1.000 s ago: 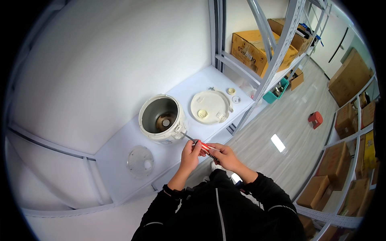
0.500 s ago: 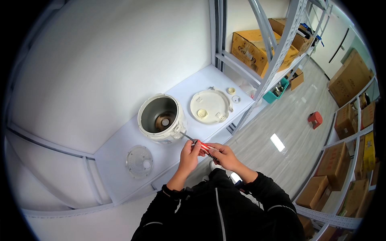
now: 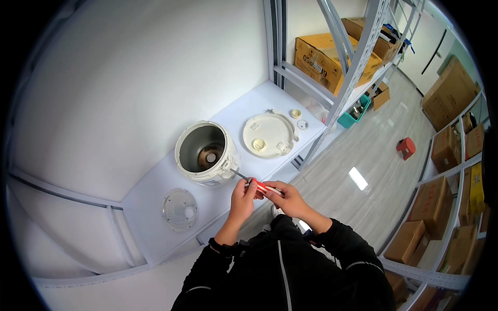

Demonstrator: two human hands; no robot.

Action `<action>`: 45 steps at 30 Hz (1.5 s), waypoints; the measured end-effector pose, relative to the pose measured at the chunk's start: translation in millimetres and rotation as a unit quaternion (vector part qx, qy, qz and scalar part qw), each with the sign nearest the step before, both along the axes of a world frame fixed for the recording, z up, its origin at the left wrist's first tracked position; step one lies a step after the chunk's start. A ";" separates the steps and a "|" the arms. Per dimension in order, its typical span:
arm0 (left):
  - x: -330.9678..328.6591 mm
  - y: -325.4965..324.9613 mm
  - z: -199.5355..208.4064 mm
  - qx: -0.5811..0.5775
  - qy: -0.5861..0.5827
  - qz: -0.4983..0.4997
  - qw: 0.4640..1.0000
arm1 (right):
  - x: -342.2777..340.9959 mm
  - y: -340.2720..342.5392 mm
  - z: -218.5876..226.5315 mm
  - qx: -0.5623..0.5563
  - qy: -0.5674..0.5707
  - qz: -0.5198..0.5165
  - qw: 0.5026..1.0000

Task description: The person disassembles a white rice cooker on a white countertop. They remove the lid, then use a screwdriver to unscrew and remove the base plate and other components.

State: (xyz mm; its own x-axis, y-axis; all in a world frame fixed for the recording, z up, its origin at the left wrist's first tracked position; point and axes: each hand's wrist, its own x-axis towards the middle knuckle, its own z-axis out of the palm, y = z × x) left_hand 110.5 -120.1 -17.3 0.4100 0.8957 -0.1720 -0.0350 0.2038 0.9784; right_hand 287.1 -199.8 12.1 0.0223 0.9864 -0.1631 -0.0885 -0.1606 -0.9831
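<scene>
Both of my hands are on a screwdriver (image 3: 264, 187) with a red, white and black handle. My left hand (image 3: 242, 201) closes its fingers on the front of the handle, near the shaft. My right hand (image 3: 290, 200) grips the rear of the handle. The dark metal shaft slants up and left, its tip close to the side of a white round cooker body (image 3: 213, 179); whether it touches cannot be seen. That body stands open-topped on the white bench, with a grey inside and a brown-stained bottom.
A round white lid (image 3: 274, 136) lies right of the cooker, with a small cream cap (image 3: 296, 113) and a clear ring (image 3: 303, 125) beyond it. A translucent disc (image 3: 179, 210) lies to the left. Shelf posts (image 3: 340, 103) rise at the right; a red stool (image 3: 406, 148) stands on the floor.
The screwdriver handle has turned in my hands, so a white stripe now shows where black did. My hands stay in nearly the same place; the view has shifted slightly.
</scene>
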 end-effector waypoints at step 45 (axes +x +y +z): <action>-0.7 2.0 -5.2 -0.175 -0.081 -0.014 0.981 | -2.2 -6.1 -2.6 0.232 -0.290 -0.050 0.927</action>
